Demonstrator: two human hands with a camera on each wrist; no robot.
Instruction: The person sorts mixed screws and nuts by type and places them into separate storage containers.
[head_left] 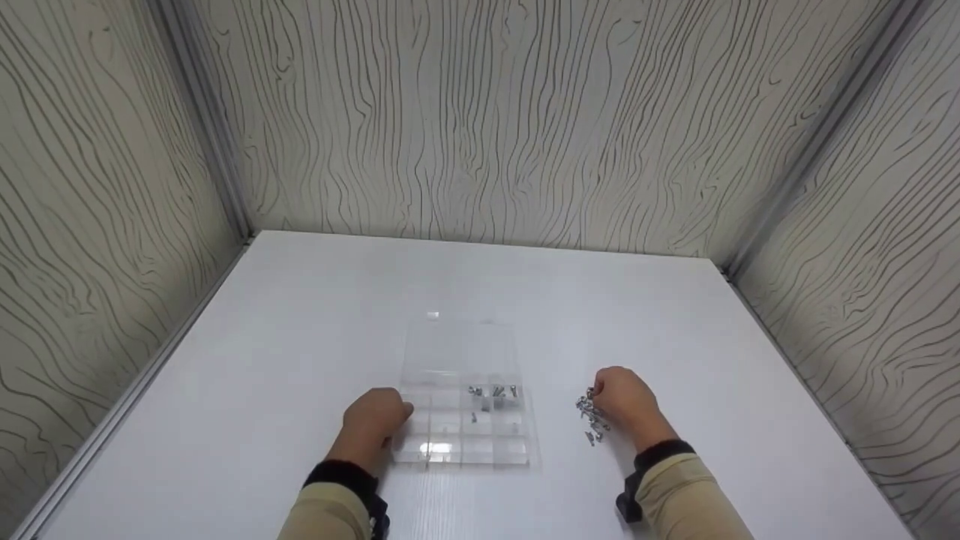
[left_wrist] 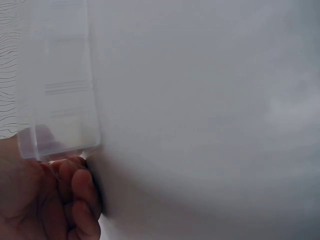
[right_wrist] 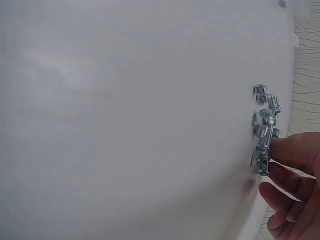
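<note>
Left hand [head_left: 375, 421] curled against clear box [head_left: 463, 405]; right hand [head_left: 626, 401] fingers touch screws [head_left: 591, 417], grip unclear. No legible writing.

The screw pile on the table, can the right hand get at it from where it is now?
Probably yes: the right hand is already at the screw pile, fingers touching it, with nothing in between.

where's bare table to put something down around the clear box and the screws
Bare table lies left of the left hand, behind the open lid of the clear box up to the back wall, and right of the right hand. It is crowded between the box and the screw pile, where only a narrow strip stays bare.
</note>
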